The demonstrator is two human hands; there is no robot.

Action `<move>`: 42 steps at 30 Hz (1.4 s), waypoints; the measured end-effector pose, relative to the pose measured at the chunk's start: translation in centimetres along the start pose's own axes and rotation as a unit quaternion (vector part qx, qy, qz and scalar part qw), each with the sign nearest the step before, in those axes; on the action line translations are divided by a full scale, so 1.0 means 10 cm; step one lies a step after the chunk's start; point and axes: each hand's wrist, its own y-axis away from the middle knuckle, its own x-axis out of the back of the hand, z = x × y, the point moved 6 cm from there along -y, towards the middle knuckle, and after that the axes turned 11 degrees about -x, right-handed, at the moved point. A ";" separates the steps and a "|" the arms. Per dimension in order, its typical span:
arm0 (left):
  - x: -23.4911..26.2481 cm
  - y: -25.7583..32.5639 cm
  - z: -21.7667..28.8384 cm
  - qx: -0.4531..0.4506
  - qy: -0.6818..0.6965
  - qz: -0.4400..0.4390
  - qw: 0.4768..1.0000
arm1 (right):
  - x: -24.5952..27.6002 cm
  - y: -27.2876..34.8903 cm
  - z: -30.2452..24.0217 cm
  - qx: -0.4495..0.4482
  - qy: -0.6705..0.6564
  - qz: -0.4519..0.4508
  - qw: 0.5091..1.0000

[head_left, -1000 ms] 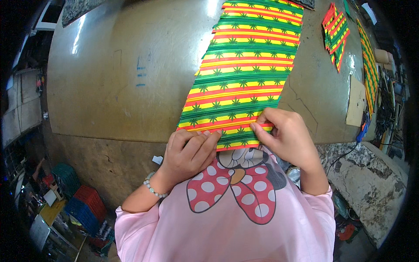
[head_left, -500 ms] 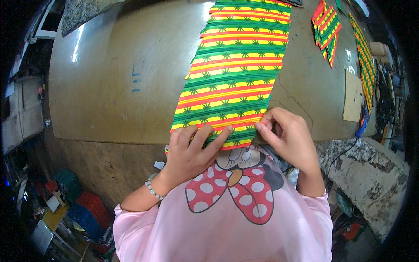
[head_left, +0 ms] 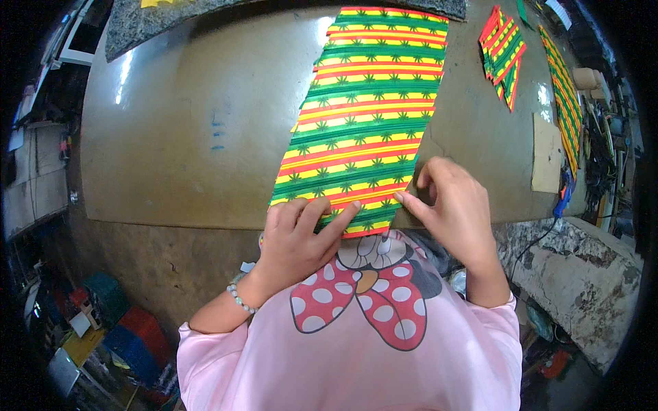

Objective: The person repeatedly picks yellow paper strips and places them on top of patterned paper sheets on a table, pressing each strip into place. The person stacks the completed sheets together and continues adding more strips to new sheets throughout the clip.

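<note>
A long row of overlapping fabric or paper strips (head_left: 363,109), striped red, yellow and green with dark leaf prints, runs across the table toward my body. My left hand (head_left: 295,229) lies on its near end, fingers spread and pressing down; a beaded bracelet circles that wrist. At the right edge of the row is my right hand (head_left: 452,205). Its thumb tip touches the strips' edge, while the bent index finger stands apart from the thumb. I see nothing held between them.
The strips lie on a brown table (head_left: 164,157). A grey stone-like slab (head_left: 274,12) sits along the far side. To the right are a small pile of matching pieces (head_left: 504,51), a tan card (head_left: 546,154), another patterned strip (head_left: 562,96) and a blue-handled tool (head_left: 564,195) with a cord.
My right thumb and index finger, close together before at the strips' edge, have parted. My left hand keeps its place on the strips. The view has shifted slightly, showing more of the slab.
</note>
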 end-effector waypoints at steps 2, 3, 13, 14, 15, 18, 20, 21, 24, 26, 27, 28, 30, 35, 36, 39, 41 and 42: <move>0.00 -0.04 -0.02 -0.008 0.024 -0.006 1.000 | 0.04 0.04 -0.15 0.070 0.050 0.052 0.995; 0.01 -0.06 -0.02 -0.016 0.022 -0.006 1.000 | 0.00 0.06 -0.25 0.128 0.052 0.053 0.989; 0.07 0.10 -0.12 -0.056 -0.009 -0.025 0.998 | -0.08 -0.01 -0.31 0.166 -0.108 -0.170 0.965; 0.11 0.19 -0.14 -0.063 -0.023 -0.012 0.998 | 0.06 -0.22 -0.32 0.133 -0.155 -0.123 0.971; 0.16 0.28 -0.17 -0.070 -0.036 -0.009 0.997 | 0.18 -0.51 -0.31 0.082 -0.161 -0.034 0.983; 0.35 0.57 -0.22 -0.037 -0.028 0.003 0.999 | 0.49 -1.20 -0.29 0.096 -0.034 0.165 0.981; 0.52 0.70 -0.30 -0.011 -0.025 -0.006 1.000 | 0.23 -1.32 -0.19 0.074 0.040 0.088 0.993; 0.61 0.75 -0.30 0.000 0.012 -0.023 1.000 | 0.10 -1.26 -0.17 0.088 0.002 0.066 0.994; 0.97 0.69 -0.36 -0.021 0.147 -0.011 0.989 | -0.12 -0.96 -0.16 0.118 -0.070 0.057 0.989; 1.22 0.44 -0.48 -0.084 0.157 0.018 0.984 | -0.12 -0.81 -0.19 0.118 -0.106 0.046 0.986; 1.31 0.25 -0.56 -0.116 0.146 0.040 0.982 | -0.11 -0.73 -0.21 0.118 -0.107 0.029 0.987; 1.37 0.01 -0.66 -0.130 0.110 0.074 0.983 | -0.08 -0.68 -0.22 0.109 -0.115 0.021 0.987; 1.39 -0.57 -0.95 -0.160 -0.011 0.133 0.978 | 0.01 -0.51 -0.22 0.124 -0.144 0.037 0.981; 1.29 -2.12 -2.12 -0.115 -0.068 0.243 0.961 | 0.05 -0.33 0.16 0.054 -0.176 0.142 0.973; 1.24 -2.31 -2.42 -0.045 -0.032 0.225 0.973 | 0.01 -0.33 0.23 0.051 -0.182 0.145 0.971; 1.11 -2.74 -2.93 -0.013 -0.107 0.181 0.977 | -0.07 -0.34 0.36 0.039 -0.206 0.156 0.965; 0.94 -2.98 -3.11 0.013 -0.163 0.126 0.978 | -0.07 -0.36 0.37 0.044 -0.219 0.154 0.963; 0.81 -3.12 -3.15 0.028 -0.190 0.098 0.976 | -0.06 -0.37 0.36 0.046 -0.224 0.151 0.962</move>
